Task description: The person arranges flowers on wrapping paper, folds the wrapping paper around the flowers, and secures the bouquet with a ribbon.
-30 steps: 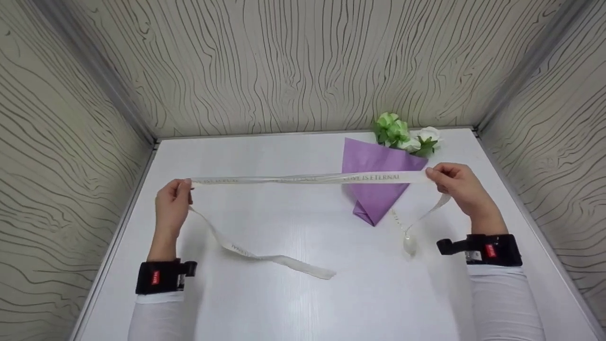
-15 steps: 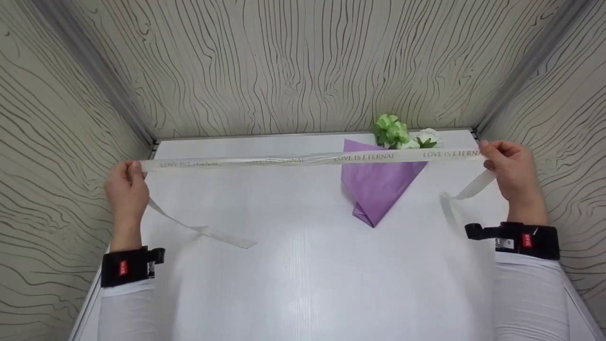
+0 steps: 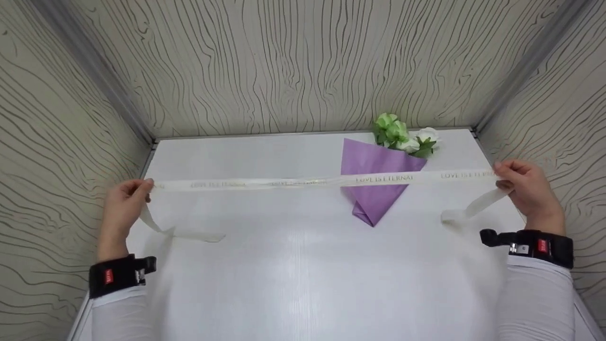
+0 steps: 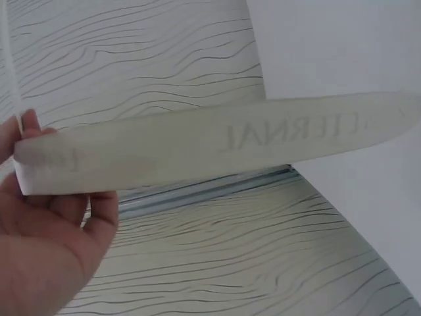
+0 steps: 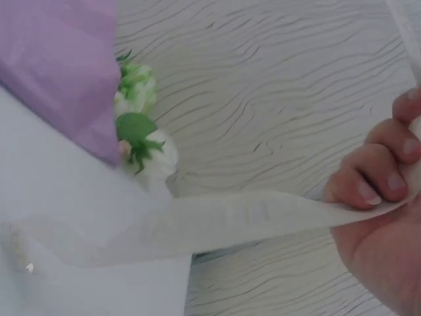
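Observation:
A long pale ribbon (image 3: 255, 183) printed "LOVE IS ETERNAL" is stretched nearly straight across the head view, above the table. My left hand (image 3: 125, 206) pinches it near one end between thumb and fingers; a loose tail (image 4: 197, 141) hangs from that hand. At the far right my right hand (image 3: 532, 189) pinches the other side, its own tail (image 5: 217, 220) drooping and curling at the tip. Behind the ribbon lies a bouquet in a purple wrapper (image 3: 374, 156), with green and white flowers (image 3: 402, 135) at its top. The ribbon crosses in front of the wrapper.
The white table (image 3: 293, 274) reaches to a wall panel (image 3: 293, 71) with a wood-grain pattern at the back. Similar patterned panels stand on the left (image 3: 52, 156) and right (image 3: 577, 128), close to both hands.
Both hands have moved apart, pulling a longer stretch of ribbon between them and shortening the tails. After rising, the ribbon has come back down in the head view. The bouquet stays put.

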Demonstrator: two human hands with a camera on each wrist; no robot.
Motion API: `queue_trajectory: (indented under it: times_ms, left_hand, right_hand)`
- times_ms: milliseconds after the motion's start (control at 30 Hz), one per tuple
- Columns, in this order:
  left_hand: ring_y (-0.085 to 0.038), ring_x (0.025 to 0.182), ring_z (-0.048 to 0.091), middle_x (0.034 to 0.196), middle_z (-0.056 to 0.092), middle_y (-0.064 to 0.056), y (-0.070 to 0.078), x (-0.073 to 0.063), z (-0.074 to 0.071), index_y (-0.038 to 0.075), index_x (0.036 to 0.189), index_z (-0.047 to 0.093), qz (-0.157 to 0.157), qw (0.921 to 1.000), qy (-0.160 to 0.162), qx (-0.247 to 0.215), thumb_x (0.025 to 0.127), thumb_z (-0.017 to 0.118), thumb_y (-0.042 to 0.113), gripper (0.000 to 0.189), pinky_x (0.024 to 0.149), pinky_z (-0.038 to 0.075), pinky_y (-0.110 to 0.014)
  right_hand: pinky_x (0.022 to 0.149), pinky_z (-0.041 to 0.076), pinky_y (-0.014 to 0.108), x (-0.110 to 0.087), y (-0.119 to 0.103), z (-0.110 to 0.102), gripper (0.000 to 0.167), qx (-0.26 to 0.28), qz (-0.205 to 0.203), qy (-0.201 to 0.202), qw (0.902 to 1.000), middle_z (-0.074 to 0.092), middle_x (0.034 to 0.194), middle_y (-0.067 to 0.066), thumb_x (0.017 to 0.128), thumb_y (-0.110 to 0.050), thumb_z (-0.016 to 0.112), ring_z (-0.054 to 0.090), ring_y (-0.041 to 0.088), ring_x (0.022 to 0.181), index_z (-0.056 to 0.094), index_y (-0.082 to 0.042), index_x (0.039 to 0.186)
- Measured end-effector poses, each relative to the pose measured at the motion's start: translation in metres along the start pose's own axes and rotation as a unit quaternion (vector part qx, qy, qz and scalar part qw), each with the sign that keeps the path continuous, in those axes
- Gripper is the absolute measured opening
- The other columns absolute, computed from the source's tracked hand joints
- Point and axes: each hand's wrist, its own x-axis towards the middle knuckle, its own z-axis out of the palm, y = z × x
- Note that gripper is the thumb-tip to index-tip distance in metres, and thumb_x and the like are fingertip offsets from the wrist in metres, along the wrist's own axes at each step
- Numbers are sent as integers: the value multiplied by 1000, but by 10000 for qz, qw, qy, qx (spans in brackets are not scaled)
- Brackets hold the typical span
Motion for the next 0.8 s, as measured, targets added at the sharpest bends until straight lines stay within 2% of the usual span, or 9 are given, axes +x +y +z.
queue_trajectory:
  times_ms: [100, 167, 267, 333, 433, 533, 633, 733, 800]
  left_hand:
    - [-13, 72, 53, 77, 57, -7, -20, -3, 4, -9, 102, 60, 28, 9971, -758, -4, 104, 47, 31, 41, 64, 45, -24]
    - [-13, 72, 52, 76, 56, -6, -33, -5, 8, -8, 99, 57, -53, 9931, -1173, -9, 106, 42, 28, 39, 66, 45, -25]
    - [-12, 69, 48, 75, 49, -3, -49, -7, 16, -3, 92, 53, -373, 9845, -1694, -262, 107, 38, 25, 35, 65, 44, -25]
    - [-11, 63, 43, 71, 44, -1, -58, -10, 21, 0, 88, 49, -633, 9771, -1936, -615, 107, 39, 25, 33, 59, 40, -25]
    - [-10, 55, 36, 65, 39, 3, -67, -15, 24, 2, 89, 51, -861, 9697, -2062, -992, 104, 51, 29, 30, 51, 35, -24]
    - [-8, 50, 33, 61, 43, 6, -70, -18, 21, 0, 95, 57, -651, 9724, -2084, -822, 96, 65, 29, 30, 48, 32, -23]
    - [-7, 50, 34, 64, 50, 8, -67, -19, 13, -3, 103, 60, -239, 9717, -2238, -720, 93, 69, 23, 29, 48, 33, -24]
    - [-9, 49, 29, 61, 45, 7, -61, -21, 5, -8, 104, 62, 78, 9649, -2312, -1244, 94, 66, 9, 20, 46, 27, -27]
    - [-14, 49, 23, 57, 37, 4, -57, -23, 0, -12, 100, 64, 330, 9550, -2315, -1826, 93, 62, -3, 12, 46, 21, -30]
  right_hand:
    - [58, 19, 32, -6, 20, -19, 27, -32, 745, -396, 9964, 61, 75, 0, 99, 6, 49, 20, 23, 63, 64, 1, 77]
    - [59, 18, 33, -10, 32, -28, 28, -118, 1090, -431, 9930, 62, 75, -1, 99, 5, 49, 19, 23, 63, 63, -3, 77]
    - [59, 19, 34, -14, 47, -35, 28, -281, 1469, -310, 9883, 59, 71, -3, 99, 2, 52, 21, 23, 63, 61, -7, 73]
    - [57, 20, 33, -14, 53, -37, 28, -398, 1651, -123, 9854, 56, 69, -4, 99, -2, 55, 24, 21, 60, 58, -9, 72]
    - [56, 24, 31, -14, 58, -37, 26, -392, 1831, 235, 9820, 53, 69, -4, 98, -5, 59, 32, 18, 58, 56, -10, 73]
    - [55, 26, 28, -13, 57, -37, 23, -315, 1913, 500, 9798, 54, 70, -4, 97, -7, 61, 37, 15, 59, 56, -11, 75]
    - [55, 28, 27, -12, 52, -36, 22, -209, 1892, 616, 9798, 57, 71, -4, 96, -7, 63, 38, 14, 59, 57, -10, 75]
    - [54, 32, 25, -12, 47, -34, 20, -67, 1845, 750, 9799, 60, 72, -4, 95, -8, 64, 40, 13, 59, 58, -10, 76]
    - [56, 35, 24, -12, 43, -33, 19, 32, 1808, 815, 9801, 61, 74, -3, 95, -9, 65, 41, 13, 60, 60, -10, 77]
